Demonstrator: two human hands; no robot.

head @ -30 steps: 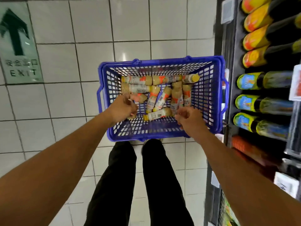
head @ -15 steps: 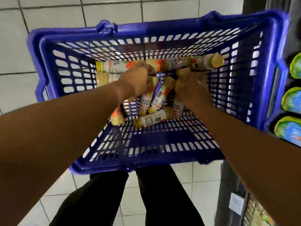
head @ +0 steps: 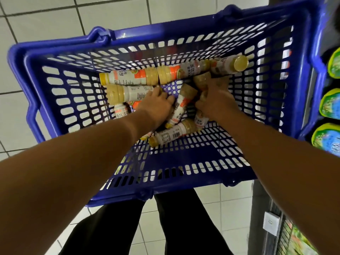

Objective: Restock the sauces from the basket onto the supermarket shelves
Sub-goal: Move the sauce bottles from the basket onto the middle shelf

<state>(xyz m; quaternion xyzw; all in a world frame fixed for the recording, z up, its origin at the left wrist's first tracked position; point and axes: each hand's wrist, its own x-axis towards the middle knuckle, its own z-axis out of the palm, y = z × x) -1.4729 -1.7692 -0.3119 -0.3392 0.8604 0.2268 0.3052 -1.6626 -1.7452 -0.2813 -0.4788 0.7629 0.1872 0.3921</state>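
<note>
A blue plastic basket [head: 60, 43] stands on the tiled floor, with several beige sauce bottles with white and orange labels lying loose inside. One bottle [head: 128, 77] lies along the far wall and another [head: 171, 134] lies nearest me. My left hand [head: 156, 107] is palm down on the pile beside a bottle [head: 181, 105]; whether it grips anything is hidden. My right hand [head: 216, 101] has its fingers curled around the body of a sauce bottle [head: 201, 80], whose beige end sticks out past them.
Shelving runs along the right edge, with green-capped bottles [head: 330, 105] lying on their sides and a price tag holder [head: 270, 225] lower down. My legs in black trousers [head: 184, 227] stand just behind the basket. White floor tiles [head: 36, 15] lie to the left.
The view has dropped closer to the basket. Both hands went from its near rim down into the bottles. My right hand has closed around one bottle, and my left has shifted toward the pile's middle.
</note>
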